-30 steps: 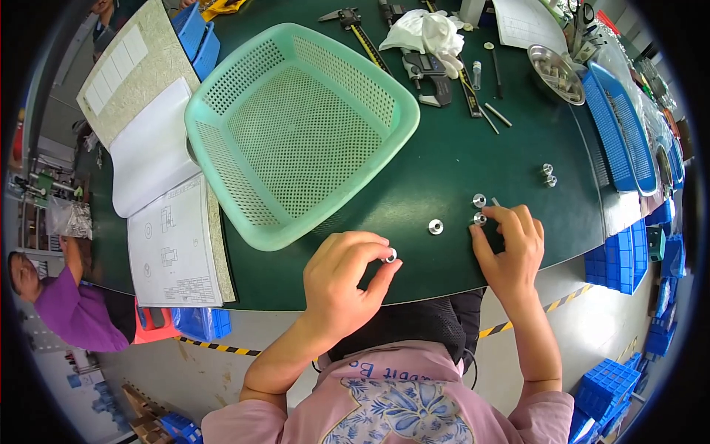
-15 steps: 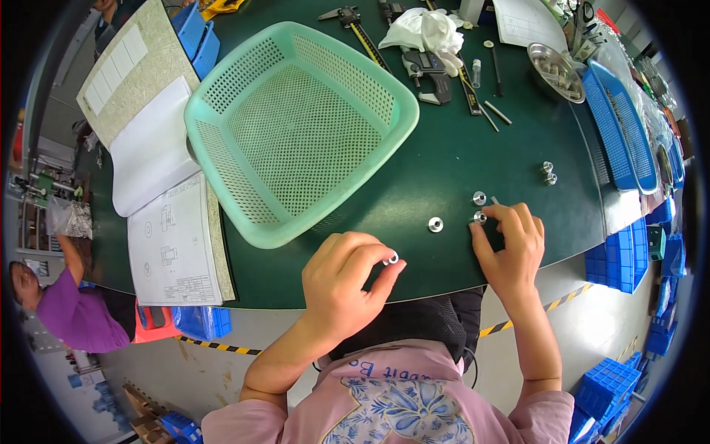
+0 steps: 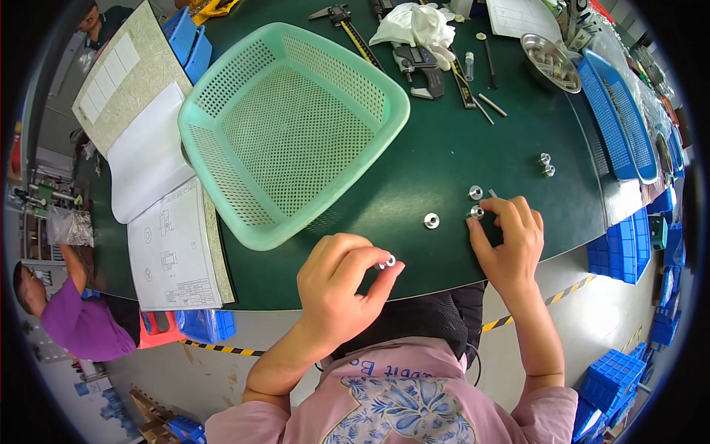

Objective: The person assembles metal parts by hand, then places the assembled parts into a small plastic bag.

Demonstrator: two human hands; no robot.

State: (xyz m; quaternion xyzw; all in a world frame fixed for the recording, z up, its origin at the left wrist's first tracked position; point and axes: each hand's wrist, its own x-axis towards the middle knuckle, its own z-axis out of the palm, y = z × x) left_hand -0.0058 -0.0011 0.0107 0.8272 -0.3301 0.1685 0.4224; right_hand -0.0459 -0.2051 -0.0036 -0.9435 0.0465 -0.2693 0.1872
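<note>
Between left hand (image 3: 333, 285) and right hand (image 3: 509, 244), nearer the right: one loose ring (image 3: 426, 220)

Well apart; pinching a tilted ring (image 3: 391, 261) in the left; bracketing another ring (image 3: 477, 212) on the table (image 3: 444, 155) with the right, cannot tell how firmly; just beyond, a farther ring (image 3: 475, 186); rightward, two close rings (image 3: 549, 172); counting six rings, one basket (image 3: 399, 115)

The small round silver metal parts (image 3: 428, 222) look shiny and smooth, the dark-green table (image 3: 399, 185) glossy, and the square pale-green perforated plastic basket (image 3: 255, 233) smooth.
</note>
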